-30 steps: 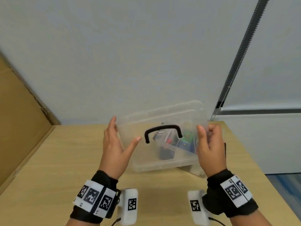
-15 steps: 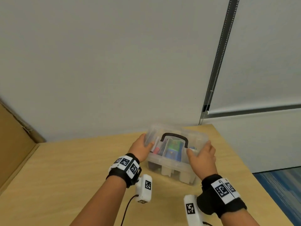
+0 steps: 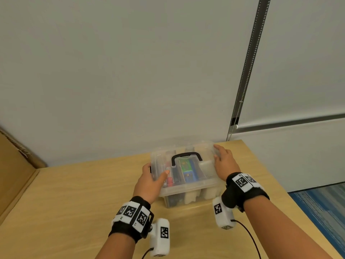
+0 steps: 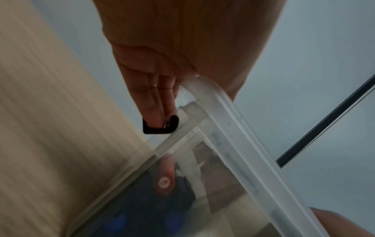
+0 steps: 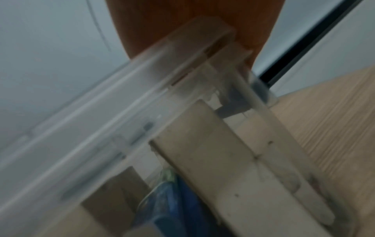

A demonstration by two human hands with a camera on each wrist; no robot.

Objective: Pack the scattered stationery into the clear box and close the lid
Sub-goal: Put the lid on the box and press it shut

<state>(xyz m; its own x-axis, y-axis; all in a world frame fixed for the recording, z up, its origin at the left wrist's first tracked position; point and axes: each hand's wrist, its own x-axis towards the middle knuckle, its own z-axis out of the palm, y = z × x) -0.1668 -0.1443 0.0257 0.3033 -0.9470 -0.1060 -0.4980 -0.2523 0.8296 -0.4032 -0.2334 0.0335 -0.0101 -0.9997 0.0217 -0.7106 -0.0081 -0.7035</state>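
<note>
The clear box (image 3: 186,191) stands on the wooden table (image 3: 74,193) near the wall. Its lid lies flat on top, black handle (image 3: 186,157) up. Through the plastic show a red marker (image 3: 169,181) and a blue-green pack (image 3: 187,171). My left hand (image 3: 149,181) grips the box's left end, thumb on the lid. In the left wrist view its fingers (image 4: 154,102) reach down onto a black latch (image 4: 160,128) under the lid rim (image 4: 223,128). My right hand (image 3: 225,163) rests flat on the lid's right end. The right wrist view is blurred and shows only palm (image 5: 182,24) over the box corner (image 5: 202,144).
A cardboard sheet (image 3: 15,165) leans at the table's left side. The wall stands right behind the box, with a black strip (image 3: 248,71) running up it. The table's right edge drops to blue carpet (image 3: 321,208). Bare tabletop lies left of and in front of the box.
A second ago both hands held the lid tilted over the box. It now lies flat on the box, and the hands have moved to its two ends.
</note>
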